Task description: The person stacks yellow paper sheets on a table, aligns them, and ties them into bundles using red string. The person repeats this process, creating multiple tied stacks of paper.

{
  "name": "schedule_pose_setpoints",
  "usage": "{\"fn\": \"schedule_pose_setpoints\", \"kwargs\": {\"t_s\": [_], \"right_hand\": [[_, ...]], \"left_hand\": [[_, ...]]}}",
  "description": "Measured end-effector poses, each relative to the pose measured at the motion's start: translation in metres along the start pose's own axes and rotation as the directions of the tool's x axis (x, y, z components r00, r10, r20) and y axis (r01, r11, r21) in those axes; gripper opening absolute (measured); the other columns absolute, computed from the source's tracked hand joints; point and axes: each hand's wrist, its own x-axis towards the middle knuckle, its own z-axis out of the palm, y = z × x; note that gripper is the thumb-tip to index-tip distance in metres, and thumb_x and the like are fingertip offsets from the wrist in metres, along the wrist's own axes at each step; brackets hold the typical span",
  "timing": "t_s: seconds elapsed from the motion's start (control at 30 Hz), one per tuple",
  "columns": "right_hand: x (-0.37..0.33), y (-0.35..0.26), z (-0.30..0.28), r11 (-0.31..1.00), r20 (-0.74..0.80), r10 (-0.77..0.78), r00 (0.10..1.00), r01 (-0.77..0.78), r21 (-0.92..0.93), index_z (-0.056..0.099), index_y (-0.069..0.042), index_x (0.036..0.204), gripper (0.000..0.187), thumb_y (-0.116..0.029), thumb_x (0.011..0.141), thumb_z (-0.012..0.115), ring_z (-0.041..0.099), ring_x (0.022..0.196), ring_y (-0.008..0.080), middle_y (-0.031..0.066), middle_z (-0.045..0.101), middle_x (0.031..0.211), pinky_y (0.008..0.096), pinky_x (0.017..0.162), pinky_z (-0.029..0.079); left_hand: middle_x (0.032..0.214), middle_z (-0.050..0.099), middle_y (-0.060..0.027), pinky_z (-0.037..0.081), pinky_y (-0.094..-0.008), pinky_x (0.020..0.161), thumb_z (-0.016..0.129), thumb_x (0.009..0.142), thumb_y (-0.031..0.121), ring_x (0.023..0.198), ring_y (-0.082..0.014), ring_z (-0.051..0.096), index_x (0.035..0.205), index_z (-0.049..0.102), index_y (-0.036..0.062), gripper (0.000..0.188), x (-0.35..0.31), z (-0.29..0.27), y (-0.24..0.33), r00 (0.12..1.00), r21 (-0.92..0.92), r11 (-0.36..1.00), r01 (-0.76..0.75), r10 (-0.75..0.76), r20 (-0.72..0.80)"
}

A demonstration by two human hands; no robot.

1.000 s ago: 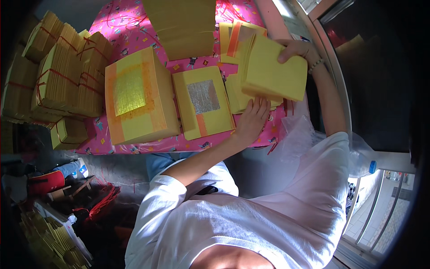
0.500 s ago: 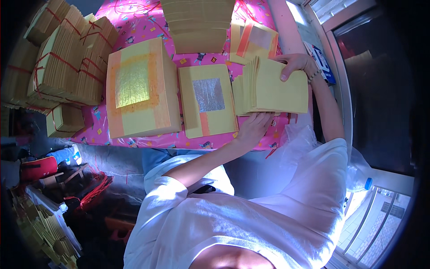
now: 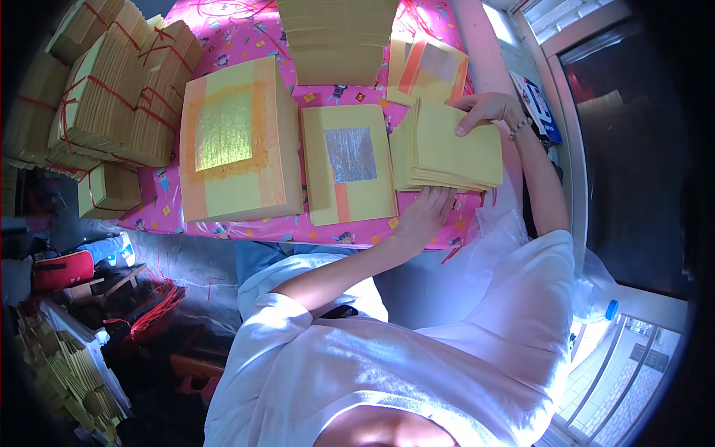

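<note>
A loose stack of yellow paper sheets [image 3: 456,153] lies at the right of the table, its layers slightly fanned on the left side. My right hand [image 3: 491,113] holds its far right corner, thumb on top and the other fingers mostly hidden behind. At the near edge, my left hand [image 3: 426,214] grips the stack with its fingers together, the fingertips partly hidden by the paper. Beside it on the left is a lower yellow stack [image 3: 316,160] with a silver square and an orange strip on top. A taller yellow block of paper [image 3: 287,149] bears a gold square framed in orange.
Bundles of yellow paper tied with red string [image 3: 104,104] are piled at the far left. Another tall paper stack [image 3: 339,45] stands at the back. Silver-and-orange sheets [image 3: 428,71] lie behind my right hand. A pink patterned cloth [image 3: 223,231] covers the table; a clear plastic bag [image 3: 495,235] hangs near its right corner.
The upper sheets have shifted left and down onto the rest of the stack, so its edges line up more closely. My right hand has moved slightly left with them; my left hand stays at the near edge.
</note>
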Motion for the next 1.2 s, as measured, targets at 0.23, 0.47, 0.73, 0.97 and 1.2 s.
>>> {"fn": "schedule_pose_setpoints", "kwargs": {"t_s": [0.23,0.47,0.73,0.97,1.2], "right_hand": [[-0.005,0.003,0.000,0.999,-0.063,0.048,0.997,-0.049,-0.017,0.047,0.000,0.134,0.081,-0.027,0.067,0.083,0.056,0.112,0.0165,0.0105,0.058,0.124,0.0279,0.095,0.043],[-0.004,0.006,0.001,0.997,-0.043,0.060,0.997,-0.058,0.056,0.047,0.000,0.134,0.081,-0.025,0.066,0.084,0.056,0.112,0.0159,0.0112,0.057,0.126,0.0271,0.097,0.042],[-0.006,0.009,0.008,0.982,-0.138,0.038,0.990,-0.011,0.189,0.046,0.002,0.134,0.081,-0.016,0.065,0.084,0.057,0.111,0.0160,0.0122,0.058,0.125,0.0275,0.095,0.044],[-0.007,0.018,0.005,0.961,-0.208,0.046,0.977,0.014,0.276,0.051,0.001,0.128,0.070,-0.013,0.067,0.082,0.062,0.103,0.0163,0.0110,0.062,0.118,0.0283,0.091,0.047],[-0.004,0.051,-0.018,0.880,-0.122,-0.078,0.989,0.126,0.459,0.054,0.002,0.123,0.058,-0.016,0.073,0.076,0.066,0.093,0.0159,0.0110,0.066,0.110,0.0287,0.083,0.053]], "left_hand": [[0.134,0.042,-0.0200,0.026,-0.0426,0.111,0.058,0.077,0.014,0.128,-0.0353,0.036,0.135,0.039,-0.0077,0.065,-0.004,-0.010,-0.002,0.997,-0.256,0.966,0.036,-0.053,-0.060],[0.138,0.040,-0.0200,0.034,-0.0474,0.105,0.060,0.079,0.001,0.127,-0.0338,0.039,0.144,0.023,-0.0005,0.075,-0.040,-0.038,0.023,0.973,-0.914,0.354,0.199,-0.181,0.142],[0.138,0.037,-0.0027,0.041,-0.0456,0.100,0.066,0.081,0.001,0.114,-0.0241,0.051,0.148,0.004,0.0211,0.094,-0.019,-0.007,0.023,0.647,-0.252,-0.968,0.007,-0.188,0.739],[0.126,0.044,0.0030,0.038,-0.0415,0.099,0.065,0.084,0.008,0.109,-0.0177,0.050,0.137,0.031,0.0201,0.064,-0.002,-0.001,0.023,0.539,-0.284,-0.949,-0.134,-0.310,0.783],[0.113,0.054,0.0064,0.035,-0.0328,0.095,0.068,0.087,0.026,0.107,-0.0106,0.047,0.126,0.047,0.0205,0.045,0.015,0.015,0.004,0.610,-0.327,-0.943,-0.059,-0.293,0.736]]}}
